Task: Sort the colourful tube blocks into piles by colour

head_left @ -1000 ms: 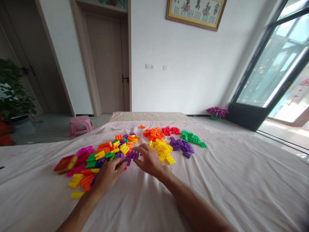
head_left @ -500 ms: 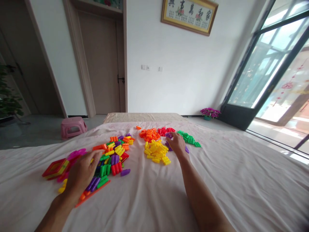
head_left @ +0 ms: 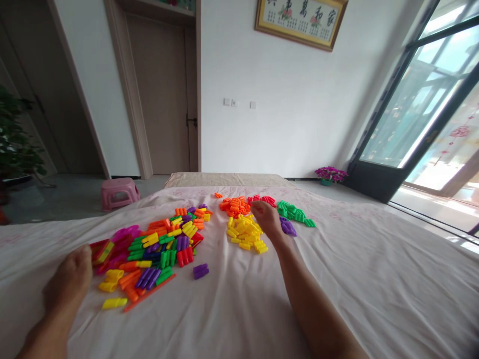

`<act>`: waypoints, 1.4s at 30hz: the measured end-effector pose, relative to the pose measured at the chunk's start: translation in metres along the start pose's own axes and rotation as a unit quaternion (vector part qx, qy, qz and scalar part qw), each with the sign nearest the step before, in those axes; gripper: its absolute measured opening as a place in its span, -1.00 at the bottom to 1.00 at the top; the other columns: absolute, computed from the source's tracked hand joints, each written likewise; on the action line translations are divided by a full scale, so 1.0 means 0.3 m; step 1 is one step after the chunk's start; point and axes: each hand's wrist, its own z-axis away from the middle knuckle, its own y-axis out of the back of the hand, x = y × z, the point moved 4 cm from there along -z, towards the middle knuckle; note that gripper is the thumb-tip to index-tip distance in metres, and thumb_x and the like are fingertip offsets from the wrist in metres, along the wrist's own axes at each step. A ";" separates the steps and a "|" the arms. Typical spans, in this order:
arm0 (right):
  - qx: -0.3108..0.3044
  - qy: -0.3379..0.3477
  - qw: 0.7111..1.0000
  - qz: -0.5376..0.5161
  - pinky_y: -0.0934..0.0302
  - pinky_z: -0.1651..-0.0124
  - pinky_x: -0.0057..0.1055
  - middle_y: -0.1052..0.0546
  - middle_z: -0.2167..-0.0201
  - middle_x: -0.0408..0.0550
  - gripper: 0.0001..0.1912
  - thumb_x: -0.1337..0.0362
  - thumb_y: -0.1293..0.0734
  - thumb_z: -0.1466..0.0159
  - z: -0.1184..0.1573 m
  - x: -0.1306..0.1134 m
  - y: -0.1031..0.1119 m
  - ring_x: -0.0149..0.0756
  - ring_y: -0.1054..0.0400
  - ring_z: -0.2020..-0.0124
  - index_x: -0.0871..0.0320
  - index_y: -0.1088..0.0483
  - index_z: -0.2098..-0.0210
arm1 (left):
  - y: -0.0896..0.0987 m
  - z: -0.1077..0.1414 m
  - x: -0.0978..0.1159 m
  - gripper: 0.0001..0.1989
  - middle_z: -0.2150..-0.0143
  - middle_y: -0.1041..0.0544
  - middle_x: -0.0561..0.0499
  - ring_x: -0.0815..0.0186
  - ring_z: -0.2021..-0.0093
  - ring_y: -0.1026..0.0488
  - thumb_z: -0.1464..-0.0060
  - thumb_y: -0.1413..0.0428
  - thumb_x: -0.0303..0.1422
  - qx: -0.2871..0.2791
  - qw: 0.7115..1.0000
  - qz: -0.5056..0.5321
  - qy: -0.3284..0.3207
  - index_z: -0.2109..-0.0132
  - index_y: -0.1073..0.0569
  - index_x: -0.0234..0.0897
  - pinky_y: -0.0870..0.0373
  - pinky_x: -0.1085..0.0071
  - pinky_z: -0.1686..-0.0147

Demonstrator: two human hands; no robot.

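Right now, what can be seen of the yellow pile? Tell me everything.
The yellow pile is a low, loose heap of small bright yellow pieces, plastic by their look, some tube-like and joined side by side. They overlap at varied angles on the pale, creased cloth. It lies on the near side of the orange pile; whether the two touch is unclear. The right grip appears beside its right edge; contact cannot be judged.

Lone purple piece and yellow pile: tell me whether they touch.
Apart. The head view shows bare cloth between the purple piece and the yellow pile.
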 end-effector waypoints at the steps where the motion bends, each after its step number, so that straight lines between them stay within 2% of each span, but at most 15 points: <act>1: -0.040 0.034 0.998 -0.024 -0.31 0.11 -0.39 -0.62 0.21 -0.07 -0.74 0.29 -0.29 -0.26 0.021 -0.056 -0.037 -0.28 -0.49 0.21 0.10 -0.53 0.09 | -0.003 0.001 0.004 -0.25 -0.15 -0.44 -0.39 -0.15 -0.03 -0.44 -0.22 0.39 0.05 -0.018 1.000 0.009 0.021 -0.27 -0.24 -0.37 -0.33 0.09 0.09; 3: -0.133 0.104 0.984 -0.058 -0.32 0.17 -0.42 -0.62 0.24 -0.10 -0.76 0.30 -0.33 -0.25 0.083 -0.162 -0.115 -0.31 -0.50 0.26 0.09 -0.54 0.10 | 0.000 0.007 0.019 -0.25 -0.22 -0.40 -0.33 -0.11 -0.08 -0.43 -0.21 0.38 0.09 -0.041 0.998 0.029 0.048 -0.30 -0.21 -0.31 -0.32 0.14 0.06; 5: -0.235 0.158 0.956 -0.071 -0.31 0.22 -0.45 -0.61 0.23 -0.09 -0.74 0.23 -0.41 -0.21 0.164 -0.244 -0.190 -0.32 -0.49 0.29 0.07 -0.54 0.10 | 0.006 0.011 0.031 -0.26 -0.21 -0.41 -0.32 -0.09 -0.05 -0.44 -0.21 0.36 0.10 -0.044 0.997 0.035 0.048 -0.30 -0.21 -0.28 -0.32 0.16 0.09; 8: -0.326 0.215 0.919 -0.054 -0.31 0.17 -0.42 -0.58 0.15 -0.07 -0.61 0.10 -0.48 -0.14 0.274 -0.311 -0.268 -0.27 -0.48 0.21 0.01 -0.54 0.05 | 0.007 0.008 0.025 -0.28 -0.17 -0.44 -0.32 -0.07 0.02 -0.48 -0.21 0.32 0.08 -0.033 0.998 0.033 0.043 -0.28 -0.24 -0.29 -0.32 0.17 0.14; 12: -0.345 0.288 0.893 -0.005 -0.26 0.06 -0.38 -0.56 0.14 -0.06 -0.60 0.08 -0.53 -0.08 0.344 -0.345 -0.313 -0.21 -0.42 0.10 0.01 -0.56 0.10 | 0.002 0.002 0.015 -0.32 -0.15 -0.47 -0.30 -0.04 0.04 -0.49 -0.22 0.27 0.05 -0.024 0.998 0.032 0.038 -0.27 -0.26 -0.28 -0.32 0.18 0.14; 18: -0.327 0.318 0.889 0.027 -0.23 0.13 -0.42 -0.56 0.26 -0.07 -0.74 0.16 -0.48 -0.17 0.328 -0.343 -0.310 -0.25 -0.43 0.18 0.06 -0.55 0.15 | 0.006 0.006 0.021 -0.27 -0.21 -0.42 -0.32 -0.08 -0.02 -0.46 -0.21 0.34 0.09 -0.038 0.998 0.034 0.046 -0.29 -0.22 -0.28 -0.32 0.16 0.10; 20: -0.295 0.298 0.907 0.029 -0.23 0.15 -0.42 -0.56 0.28 -0.08 -0.77 0.15 -0.45 -0.21 0.300 -0.327 -0.292 -0.27 -0.43 0.21 0.06 -0.54 0.15 | 0.004 0.007 0.019 -0.25 -0.21 -0.41 -0.32 -0.10 -0.04 -0.46 -0.20 0.36 0.11 -0.044 0.997 0.031 0.051 -0.30 -0.21 -0.26 -0.32 0.16 0.10; 24: -0.187 0.195 0.963 0.011 -0.23 0.20 -0.45 -0.55 0.22 -0.08 -0.75 0.12 -0.41 -0.26 0.206 -0.264 -0.215 -0.32 -0.44 0.25 0.04 -0.51 0.10 | 0.003 0.005 0.019 -0.23 -0.18 -0.44 -0.32 -0.12 0.00 -0.48 -0.18 0.36 0.13 -0.047 0.997 0.021 0.062 -0.30 -0.22 -0.25 -0.34 0.15 0.13; 29: -0.064 0.072 0.993 0.060 -0.24 0.13 -0.41 -0.54 0.14 -0.06 -0.74 0.15 -0.39 -0.26 0.077 -0.108 -0.092 -0.28 -0.44 0.18 0.04 -0.51 0.07 | 0.004 0.003 0.026 -0.24 -0.17 -0.45 -0.31 -0.12 0.01 -0.48 -0.17 0.34 0.12 -0.051 0.996 0.017 0.066 -0.29 -0.23 -0.25 -0.35 0.15 0.13; 32: -0.031 -0.022 0.993 0.116 -0.22 0.13 -0.40 -0.53 0.14 -0.01 -0.73 0.11 -0.36 -0.26 0.032 0.027 -0.041 -0.25 -0.42 0.17 0.08 -0.53 0.10 | 0.002 -0.001 0.019 -0.26 -0.17 -0.44 -0.33 -0.14 0.04 -0.49 -0.18 0.31 0.10 -0.047 0.997 0.015 0.062 -0.28 -0.24 -0.26 -0.36 0.14 0.16; 36: 0.012 -0.119 0.974 0.192 -0.19 0.06 -0.35 -0.50 0.09 0.05 -0.67 0.06 -0.35 -0.25 0.020 0.180 0.020 -0.16 -0.37 0.06 0.07 -0.54 0.08 | 0.000 0.003 0.016 -0.26 -0.18 -0.44 -0.30 -0.13 0.02 -0.48 -0.17 0.31 0.12 -0.046 0.996 0.034 0.066 -0.29 -0.23 -0.23 -0.36 0.14 0.14; 39: 0.039 -0.173 0.957 0.229 -0.16 -0.01 -0.28 -0.48 0.04 0.08 -0.61 0.04 -0.32 -0.25 0.027 0.255 0.067 -0.09 -0.33 0.02 0.05 -0.52 0.00 | 0.003 0.009 0.021 -0.24 -0.18 -0.43 -0.32 -0.16 -0.01 -0.47 -0.16 0.33 0.14 -0.053 0.995 0.038 0.069 -0.29 -0.24 -0.23 -0.35 0.12 0.13; 42: 0.075 -0.202 0.946 0.243 -0.13 -0.06 -0.22 -0.46 -0.02 0.11 -0.56 0.09 -0.31 -0.24 0.029 0.286 0.099 -0.03 -0.29 -0.03 0.07 -0.48 -0.07 | 0.005 0.008 0.022 -0.26 -0.18 -0.43 -0.31 -0.13 0.02 -0.48 -0.17 0.32 0.12 -0.048 0.996 0.024 0.072 -0.28 -0.24 -0.24 -0.35 0.14 0.15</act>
